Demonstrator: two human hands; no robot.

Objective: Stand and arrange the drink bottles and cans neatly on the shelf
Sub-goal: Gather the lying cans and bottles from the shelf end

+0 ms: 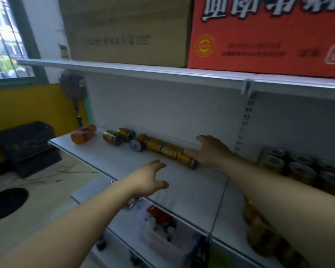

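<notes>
My right hand (211,149) is stretched out over the white metal shelf (124,167), fingers straight and a little spread, thumb lifted toward the back panel. My fingertips (188,151) lie on the nearest can of a row of gold metal drink cans (162,148), though the blur keeps me from telling how firmly they press. These cans lie on their sides, roughly end to end, along the back of the shelf. The far end of the row stops at one can whose silver-blue end (136,145) faces me. Just left of it lie two more gold cans (112,138), also tipped over and close together. At the shelf's far left end an orange plastic bottle (83,133) lies on its side. My left hand (149,179) hovers over the bare front part of the shelf, fingers loosely spread and holding nothing, well apart from the cans. To my right, in the next shelf bay, a cluster of upright gold cans with silver tops (298,169) stands packed together. On the shelf above sit a brown cardboard box (124,29) and, touching it on the right, a red cardboard box with white lettering (269,35). Beyond the shelf's left end stand a dark pedestal fan (74,86) and a black plastic crate (25,146).
</notes>
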